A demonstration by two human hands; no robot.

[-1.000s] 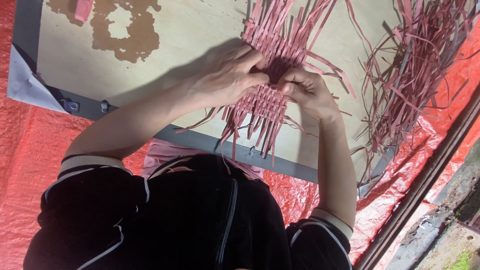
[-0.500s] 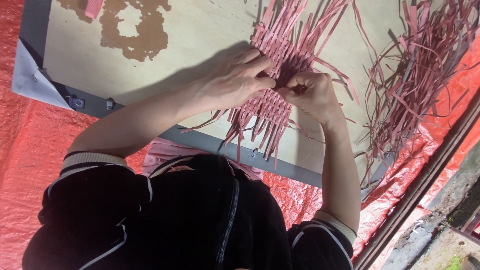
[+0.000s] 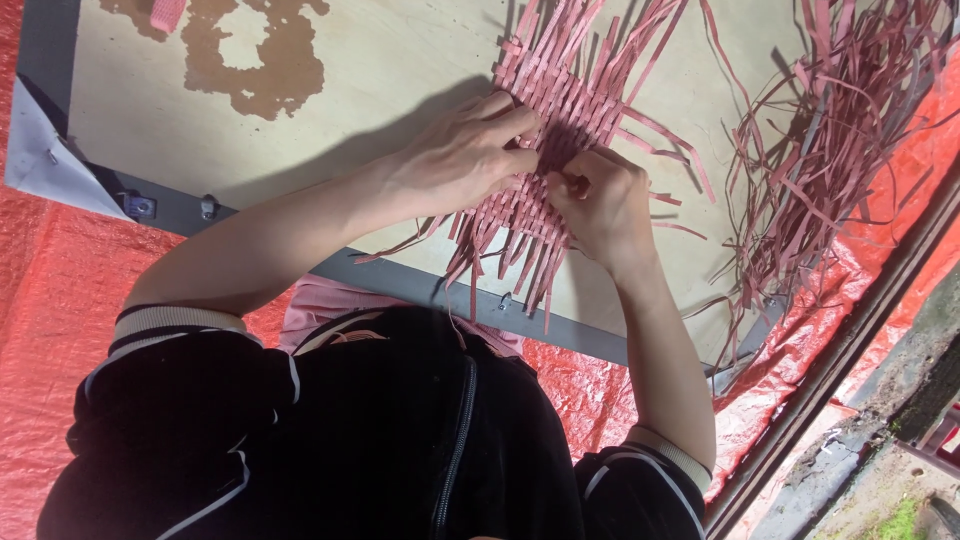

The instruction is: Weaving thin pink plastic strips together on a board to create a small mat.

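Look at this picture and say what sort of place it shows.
Probably a makeshift craft spot on the ground: a pale wooden work board lies on a red plastic tarpaulin, with a loose heap of pink strips beside a half-woven pink strip mat.

woven mat (image 3: 560,110): top cut off | centre hidden under hands

Two hands on the job, left hand (image 3: 465,160) and right hand (image 3: 600,205), one woven pink mat (image 3: 560,95) under them, one loose heap of pink strips (image 3: 830,150) off to the side, one wooden board (image 3: 350,110), one red tarp (image 3: 40,300), strips too many to count
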